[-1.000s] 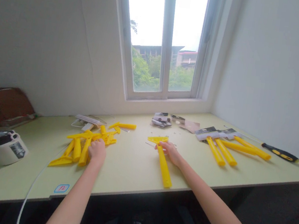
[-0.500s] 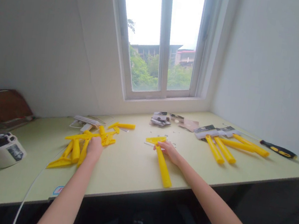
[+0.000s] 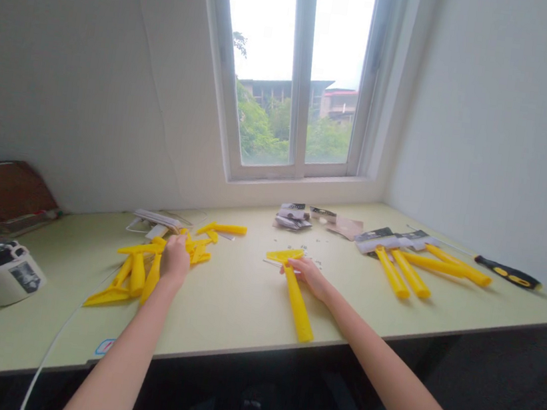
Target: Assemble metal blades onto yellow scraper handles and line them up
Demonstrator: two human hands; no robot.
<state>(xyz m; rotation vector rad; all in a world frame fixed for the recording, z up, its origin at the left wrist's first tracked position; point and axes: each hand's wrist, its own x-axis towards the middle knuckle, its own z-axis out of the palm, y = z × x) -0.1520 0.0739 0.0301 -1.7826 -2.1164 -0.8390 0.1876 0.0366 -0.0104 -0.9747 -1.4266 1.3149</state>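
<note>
My left hand (image 3: 176,259) is in the pile of yellow plastic parts (image 3: 137,274) at the left of the table; its fingers point away and are mostly hidden, so whether they grip a part cannot be seen. My right hand (image 3: 306,270) is closed round the top of a yellow scraper (image 3: 298,302) near the middle, its handle pointing toward the front edge. Small metal bits (image 3: 304,248) lie just behind that hand. Another yellow handle (image 3: 230,229) rests behind the pile.
On the right are several yellow scrapers with blades (image 3: 410,274) and a black-yellow screwdriver (image 3: 509,272). Packets (image 3: 293,220) lie near the window. A white jar (image 3: 5,274), a brown box (image 3: 2,196) and a white cable (image 3: 53,344) are on the left.
My left hand has shifted slightly farther from me within the yellow pile. My right hand and its scraper have stayed nearly in place.
</note>
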